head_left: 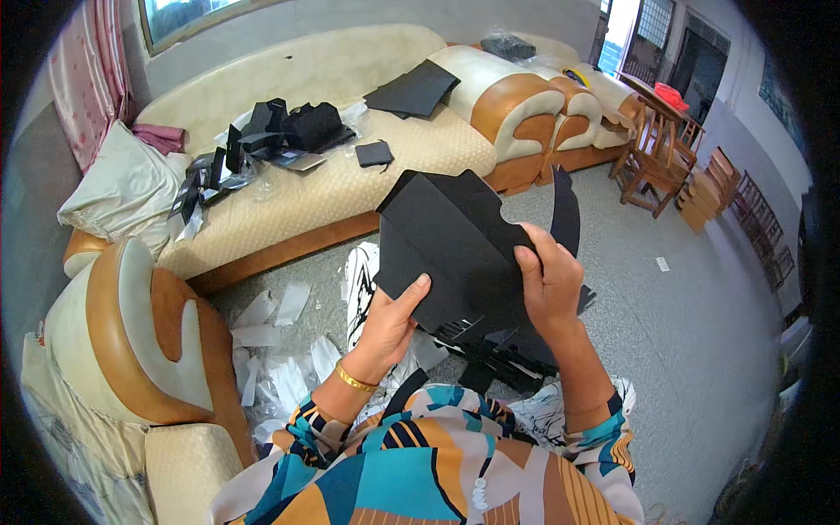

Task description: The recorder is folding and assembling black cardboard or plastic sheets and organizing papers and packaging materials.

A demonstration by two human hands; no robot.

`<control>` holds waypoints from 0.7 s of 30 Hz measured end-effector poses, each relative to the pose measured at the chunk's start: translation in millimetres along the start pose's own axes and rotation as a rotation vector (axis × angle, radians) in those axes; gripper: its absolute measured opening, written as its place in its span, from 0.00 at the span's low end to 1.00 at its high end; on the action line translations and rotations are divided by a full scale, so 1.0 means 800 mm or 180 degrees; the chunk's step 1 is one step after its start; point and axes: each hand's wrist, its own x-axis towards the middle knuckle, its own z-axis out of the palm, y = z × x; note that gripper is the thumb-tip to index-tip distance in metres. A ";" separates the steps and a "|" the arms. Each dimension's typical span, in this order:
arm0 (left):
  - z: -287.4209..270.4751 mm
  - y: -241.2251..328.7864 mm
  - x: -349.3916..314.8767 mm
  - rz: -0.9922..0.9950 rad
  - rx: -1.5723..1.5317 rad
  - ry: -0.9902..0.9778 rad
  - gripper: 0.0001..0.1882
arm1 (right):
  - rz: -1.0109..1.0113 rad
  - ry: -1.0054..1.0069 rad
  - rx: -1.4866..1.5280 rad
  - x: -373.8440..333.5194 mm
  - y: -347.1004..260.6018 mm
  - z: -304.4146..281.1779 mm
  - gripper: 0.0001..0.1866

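A black die-cut sheet point(455, 245), apparently card, is held up in front of me, creased across its left part and with a wavy cut edge on the right. My left hand point(389, 328) grips its lower left edge, thumb on top. My right hand point(551, 276) pinches the right edge between thumb and fingers. A narrow curved black strip point(566, 210) stands up just behind the right hand; whether it joins the sheet is hidden. Below, between my legs, lies a heap of black cut pieces point(503, 359), partly covered by the sheet.
White and clear scraps point(289, 385) litter the floor on the left. On the cream sofa point(437, 144) lie folded black pieces point(297, 131), flat black sheets point(413, 89) and a small black square item point(374, 155). An armchair point(149, 341) stands close left. Wooden chairs point(652, 166) are at far right.
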 end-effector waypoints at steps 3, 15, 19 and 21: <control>-0.007 -0.008 0.003 -0.0043 -0.0164 0.0089 0.24 | 0.0321 0.0046 0.0315 -0.001 0.006 0.000 0.11; -0.042 -0.042 0.006 -0.0291 -0.0989 -0.0961 0.28 | 0.2133 -0.0902 0.2923 -0.006 0.035 0.007 0.16; -0.055 -0.042 0.008 -0.0377 -0.0924 -0.0938 0.30 | 0.2457 -0.0878 0.3222 -0.013 0.036 0.009 0.15; -0.082 -0.018 0.008 -0.0755 -0.0065 -0.0480 0.30 | 0.2000 -0.0908 0.2537 -0.015 0.043 0.000 0.15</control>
